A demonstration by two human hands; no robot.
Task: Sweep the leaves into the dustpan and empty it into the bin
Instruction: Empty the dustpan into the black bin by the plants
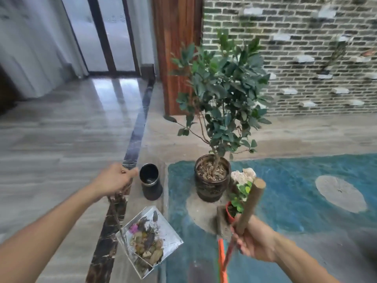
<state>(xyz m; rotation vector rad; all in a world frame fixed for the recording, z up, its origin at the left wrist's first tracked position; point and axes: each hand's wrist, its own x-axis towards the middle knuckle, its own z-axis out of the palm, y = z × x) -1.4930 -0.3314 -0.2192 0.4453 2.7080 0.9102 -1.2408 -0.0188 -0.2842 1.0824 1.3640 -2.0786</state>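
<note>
Seen from above, a person's two bare forearms reach forward over a floor, with one big dark pot point(211, 186) holding a leafy tree point(220, 88) near the middle of the view. There are two potted plants in all: the second, a small red pot point(229, 214) with light green leaves, stands just right of and nearer than the big pot. One black round bin point(152, 190), open at the top, stands upright just left of the big pot. One shiny metal dustpan point(169, 227) hangs nearer the viewer than the bin and left of the big pot, tilted, with a heap of brown dry leaves point(149, 246) and a pink petal inside it. The left hand point(116, 180), arm stretched out, is level with the bin and just left of it, fingers curled round the top of the dustpan's thin handle. The right hand point(253, 240), nearer than the big pot and to its right, is wrapped round one wooden broom handle point(251, 205), which leans up towards the small pot; orange strips show below the fist.
</note>
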